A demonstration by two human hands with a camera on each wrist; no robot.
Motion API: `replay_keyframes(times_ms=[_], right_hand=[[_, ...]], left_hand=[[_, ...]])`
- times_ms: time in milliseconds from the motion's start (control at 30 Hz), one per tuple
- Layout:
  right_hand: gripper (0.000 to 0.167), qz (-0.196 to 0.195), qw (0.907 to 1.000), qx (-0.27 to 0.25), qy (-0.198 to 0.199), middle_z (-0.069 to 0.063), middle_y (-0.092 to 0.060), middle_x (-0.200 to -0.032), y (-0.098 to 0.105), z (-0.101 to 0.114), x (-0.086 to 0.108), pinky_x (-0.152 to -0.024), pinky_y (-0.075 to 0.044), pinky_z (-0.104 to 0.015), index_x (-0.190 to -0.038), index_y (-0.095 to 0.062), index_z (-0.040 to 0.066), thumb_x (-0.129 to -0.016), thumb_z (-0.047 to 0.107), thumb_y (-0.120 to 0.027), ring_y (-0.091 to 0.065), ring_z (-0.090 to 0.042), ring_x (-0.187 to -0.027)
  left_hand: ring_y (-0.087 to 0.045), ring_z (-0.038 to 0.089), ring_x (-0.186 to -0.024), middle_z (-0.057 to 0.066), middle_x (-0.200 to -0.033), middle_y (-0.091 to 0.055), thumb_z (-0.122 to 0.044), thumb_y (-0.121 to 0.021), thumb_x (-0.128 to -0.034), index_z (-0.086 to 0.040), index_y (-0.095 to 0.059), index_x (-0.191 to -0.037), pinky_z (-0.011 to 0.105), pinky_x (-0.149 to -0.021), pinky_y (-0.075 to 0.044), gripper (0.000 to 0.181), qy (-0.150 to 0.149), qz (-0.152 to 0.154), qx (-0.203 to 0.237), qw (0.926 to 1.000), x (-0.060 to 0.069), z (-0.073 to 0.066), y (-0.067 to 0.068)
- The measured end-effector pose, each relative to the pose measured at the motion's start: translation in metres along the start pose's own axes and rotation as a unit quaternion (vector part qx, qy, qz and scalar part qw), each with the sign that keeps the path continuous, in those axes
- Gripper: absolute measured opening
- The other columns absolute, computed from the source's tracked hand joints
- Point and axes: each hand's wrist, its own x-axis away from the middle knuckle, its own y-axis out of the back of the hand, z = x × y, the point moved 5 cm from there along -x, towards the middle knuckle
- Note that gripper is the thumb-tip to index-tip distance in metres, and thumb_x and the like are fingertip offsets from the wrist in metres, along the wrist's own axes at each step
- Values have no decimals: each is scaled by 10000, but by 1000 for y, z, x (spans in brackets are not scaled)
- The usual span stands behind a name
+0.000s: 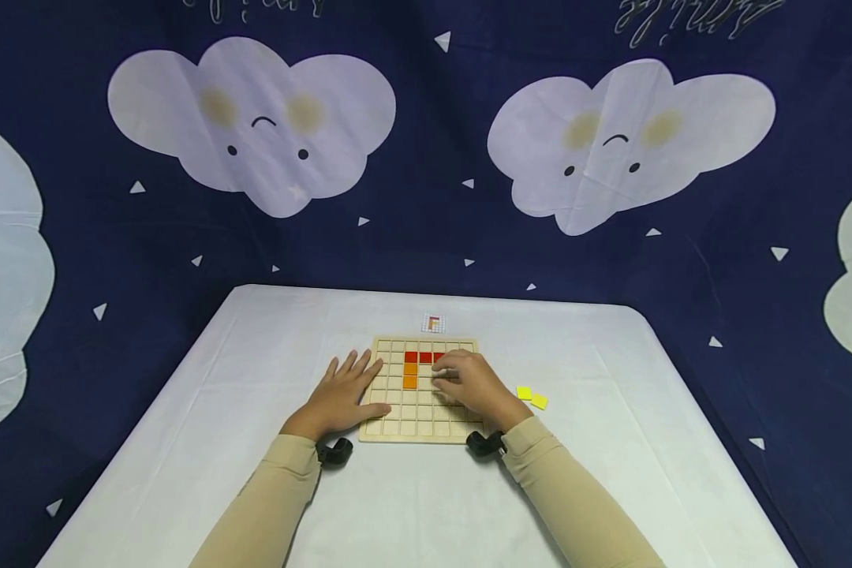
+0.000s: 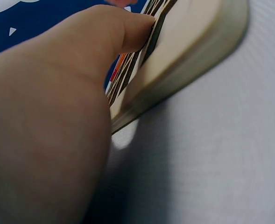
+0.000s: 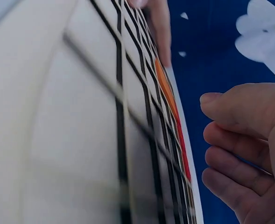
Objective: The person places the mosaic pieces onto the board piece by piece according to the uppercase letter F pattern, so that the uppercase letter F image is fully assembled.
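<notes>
A wooden grid board bears a row of red tiles, its right end partly covered by fingers, and two orange tiles below the row's left end. My left hand rests with spread fingers on the board's left edge; its thumb lies over the rim in the left wrist view. Over the board's right half is my right hand, fingers loosely bent, thumb apart from them. Nothing shows between them in the right wrist view, where the hand is beside the board.
Two yellow tiles lie on the white table to the right of the board. Behind the board is a small card with a coloured grid pattern. A dark blue cloth with clouds hangs beyond the table.
</notes>
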Motion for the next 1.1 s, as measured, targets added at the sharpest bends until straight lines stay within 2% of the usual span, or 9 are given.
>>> replay_keyframes(times_ms=[133, 333, 500, 633, 800, 967, 1100], right_hand=[[195, -265, 9996, 68, -111, -57, -744, -1147, 20, -13, 17, -995, -544, -445, -1110, -791, 22, -930, 87, -830, -688, -263, -1111], [201, -420, 9975, 233, -512, -61, -743, -1168, 49, -31, 42, -1017, -521, -498, -1119, -790, 31, -926, 74, -828, -683, -293, -1137], [206, -412, 9961, 374, -684, -44, -746, -1145, 66, -42, 67, -967, -550, -497, -1102, -794, 47, -901, 41, -840, -695, -285, -1097], [199, -255, 9958, 440, -767, -8, -747, -1112, 74, -47, 86, -947, -560, -499, -1066, -800, 72, -882, 15, -850, -700, -262, -1059], [234, 10, 9968, 566, -563, 48, -743, -1080, 76, -48, 101, -964, -549, -487, -1047, -796, 101, -854, -8, -871, -691, -223, -1064], [250, 74, 9979, 618, -158, 62, -741, -1057, 76, -43, 106, -924, -567, -444, -1035, -797, 104, -837, -26, -878, -693, -184, -1022], [251, 204, 9971, 727, -96, 67, -737, -1044, 73, -41, 109, -911, -572, -430, -1022, -800, 117, -831, -27, -876, -689, -174, -1007]], left_hand=[[-81, 400, -1581, 161, -1728, -171, -734, -560, -948, -114, -301, -1676, 628, -1232, -10, 991, 17, -43, -31, 10000, 1, 0, -1], [-79, 406, -1580, 168, -1728, -166, -729, -563, -949, -106, -300, -1675, 628, -1231, -4, 993, 1, -57, 43, 10000, 1, 0, -1], [-82, 404, -1580, 164, -1729, -166, -743, -547, -948, -112, -299, -1676, 629, -1231, -11, 995, 21, -77, -4, 10000, 1, 1, -3], [-70, 394, -1583, 155, -1732, -157, -744, -548, -949, -121, -291, -1680, 617, -1234, 1, 994, 20, -52, -7, 10000, 1, 0, -3], [-71, 397, -1583, 157, -1732, -156, -751, -547, -946, -120, -291, -1680, 623, -1233, -3, 1001, 39, -46, -27, 10000, 0, 2, -2], [-66, 391, -1584, 150, -1734, -151, -761, -537, -946, -125, -291, -1680, 618, -1234, 0, 1002, 72, -36, -81, 9999, 0, 3, -1], [-73, 394, -1582, 156, -1730, -157, -741, -554, -950, -118, -297, -1677, 616, -1235, -2, 991, 47, -1, -47, 10000, 1, 0, -1]])
